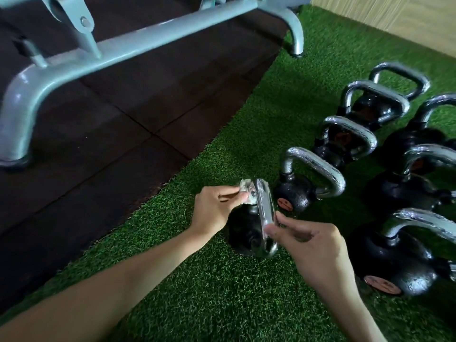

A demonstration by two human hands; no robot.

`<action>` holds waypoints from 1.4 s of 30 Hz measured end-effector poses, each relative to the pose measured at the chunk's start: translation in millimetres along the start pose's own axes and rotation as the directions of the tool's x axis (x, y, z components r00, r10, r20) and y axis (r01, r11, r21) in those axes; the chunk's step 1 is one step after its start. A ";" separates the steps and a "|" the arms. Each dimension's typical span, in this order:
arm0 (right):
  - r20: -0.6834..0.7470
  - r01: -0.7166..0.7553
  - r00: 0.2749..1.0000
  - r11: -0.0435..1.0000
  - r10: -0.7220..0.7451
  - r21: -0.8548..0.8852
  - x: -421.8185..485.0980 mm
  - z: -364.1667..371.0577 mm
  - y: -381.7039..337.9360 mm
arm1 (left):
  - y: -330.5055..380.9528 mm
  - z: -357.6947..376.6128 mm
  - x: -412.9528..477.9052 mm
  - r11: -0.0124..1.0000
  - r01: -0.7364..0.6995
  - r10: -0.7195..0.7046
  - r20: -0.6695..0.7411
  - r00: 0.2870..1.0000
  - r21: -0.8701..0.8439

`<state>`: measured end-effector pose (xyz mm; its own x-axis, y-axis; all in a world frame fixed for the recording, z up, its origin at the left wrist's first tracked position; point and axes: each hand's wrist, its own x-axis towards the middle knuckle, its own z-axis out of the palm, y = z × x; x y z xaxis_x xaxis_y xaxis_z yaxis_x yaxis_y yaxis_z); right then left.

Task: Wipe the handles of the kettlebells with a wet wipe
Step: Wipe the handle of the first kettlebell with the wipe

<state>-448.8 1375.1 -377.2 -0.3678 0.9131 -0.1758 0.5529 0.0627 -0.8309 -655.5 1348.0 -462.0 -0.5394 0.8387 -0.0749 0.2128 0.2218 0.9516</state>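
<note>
Head view looks down on a black kettlebell [240, 230] standing on green artificial turf [222, 292], just below the middle of the picture. Its chrome handle [264, 208] is seen nearly end-on from above.

The left hand [212, 211] has its fingers [229, 195] curled, pinching a crumpled wet wipe [246, 191] against the far end of the handle, where it bends down toward the ball. The right hand [318, 250] comes in from the lower right. Its thumb and forefinger pinch the near part of the same handle, with the other fingers loosely curled behind. Both forearms are bare.

Just beyond and to the right stands a second kettlebell [296, 196] with an orange disc on its side, close to the first but not touching it. More kettlebells stand in two rows farther right, the nearest of them a larger kettlebell [394, 262] at the lower right edge, and all have chrome handles.

Left of the turf lie dark rubber floor tiles [98, 144], and a grey tubular machine frame [148, 38] rests on them. A pale wooden wall [394, 18] fills the top right corner.
</note>
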 end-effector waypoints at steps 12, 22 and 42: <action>-0.019 0.039 0.999 0.999 -0.039 0.009 -1.8 4.7 2.3 | 29.9 -2.2 -5.3 0.919 0.138 -0.127 0.054 0.990 -0.369; 0.194 0.107 0.978 0.981 -0.075 -0.159 1.7 -9.4 2.3 | 44.8 -17.4 -18.5 0.956 0.127 -0.098 0.119 0.988 -0.265; 0.240 0.126 0.967 0.980 -0.086 -0.153 3.4 -20.3 14.3 | 5.0 -2.2 -98.3 0.970 -0.187 0.155 0.195 0.969 0.157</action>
<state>-426.9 1387.3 -378.9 -0.5831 0.7807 -0.2250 0.6102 0.2379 -0.7557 -603.2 1265.7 -449.3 -0.3309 0.9435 0.0170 0.4347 0.1364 0.8902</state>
